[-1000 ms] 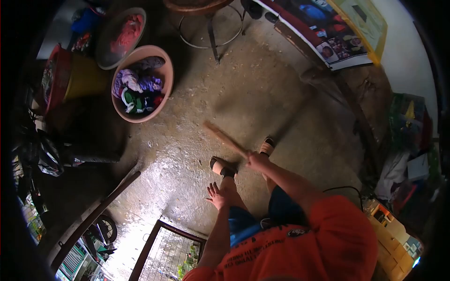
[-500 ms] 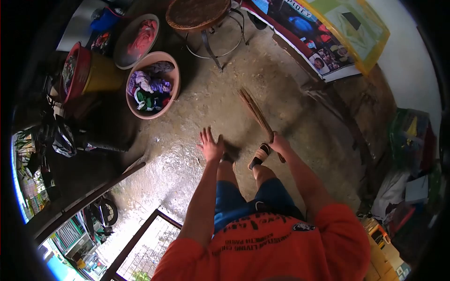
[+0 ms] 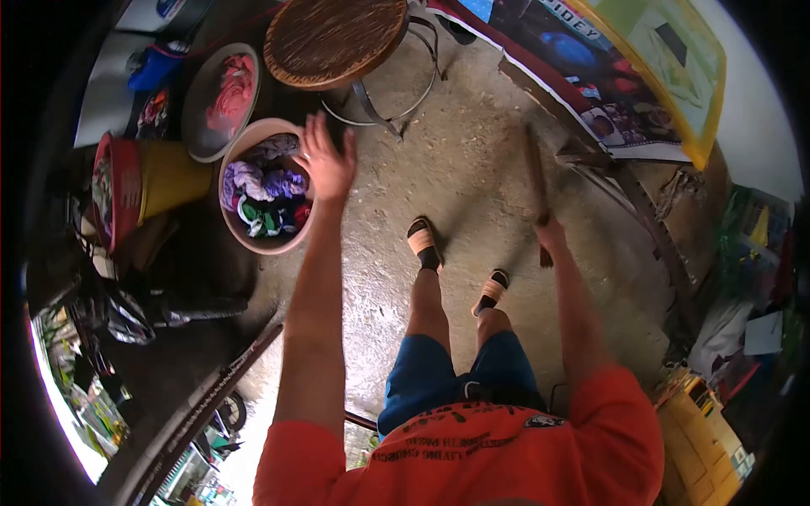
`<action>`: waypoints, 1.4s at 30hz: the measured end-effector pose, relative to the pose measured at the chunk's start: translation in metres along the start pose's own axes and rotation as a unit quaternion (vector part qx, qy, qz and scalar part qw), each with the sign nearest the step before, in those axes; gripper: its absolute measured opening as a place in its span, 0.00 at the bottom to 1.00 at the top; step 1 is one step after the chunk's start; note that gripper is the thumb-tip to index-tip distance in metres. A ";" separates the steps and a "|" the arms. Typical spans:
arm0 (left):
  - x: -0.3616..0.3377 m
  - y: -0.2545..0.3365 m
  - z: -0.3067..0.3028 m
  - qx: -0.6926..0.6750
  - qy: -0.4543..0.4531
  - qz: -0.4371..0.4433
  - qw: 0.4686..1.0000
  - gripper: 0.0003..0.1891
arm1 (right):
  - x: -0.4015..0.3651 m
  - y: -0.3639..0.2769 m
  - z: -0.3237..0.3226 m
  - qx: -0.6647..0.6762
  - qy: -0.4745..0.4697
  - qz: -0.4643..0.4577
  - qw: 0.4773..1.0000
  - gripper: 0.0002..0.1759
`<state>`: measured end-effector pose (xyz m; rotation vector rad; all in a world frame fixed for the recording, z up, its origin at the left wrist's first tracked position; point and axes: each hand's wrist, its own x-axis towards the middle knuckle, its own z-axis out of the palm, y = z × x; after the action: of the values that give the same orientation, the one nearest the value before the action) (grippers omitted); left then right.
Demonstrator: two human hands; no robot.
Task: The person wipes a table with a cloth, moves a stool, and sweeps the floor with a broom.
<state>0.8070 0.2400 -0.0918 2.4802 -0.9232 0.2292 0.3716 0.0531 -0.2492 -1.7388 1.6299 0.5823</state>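
The right hand point(image 3: 550, 233) gripped 1 end of a blurred thin stick point(image 3: 534, 173), perhaps a broom handle, so it reached ahead over the floor point(image 3: 472, 169), while the empty left hand point(image 3: 327, 160) hovered, fingers point(image 3: 321, 131) spread, over the clothes basin point(image 3: 261, 250), seemingly for balance.

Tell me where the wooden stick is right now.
In the head view, the wooden stick is right of centre. The right hand grips its lower end, and it points up over the concrete floor toward the poster.
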 end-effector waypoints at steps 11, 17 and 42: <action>0.150 0.009 0.064 0.221 -0.191 0.100 0.951 0.50 | -0.001 -0.148 0.163 -0.098 -0.162 -0.074 0.979 0.34; 0.173 0.002 0.076 0.218 -0.190 0.092 0.953 0.52 | -0.057 -0.126 0.094 -0.049 -0.124 -0.093 0.987 0.48; 0.239 -0.051 0.057 0.165 -0.201 0.049 0.964 0.55 | 0.084 -0.092 0.016 -0.146 -0.059 -0.166 0.974 0.45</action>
<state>1.0207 0.1087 -0.0852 2.8517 -1.2626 -0.1063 0.4738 0.0067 -0.3052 -2.0903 1.1805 0.7722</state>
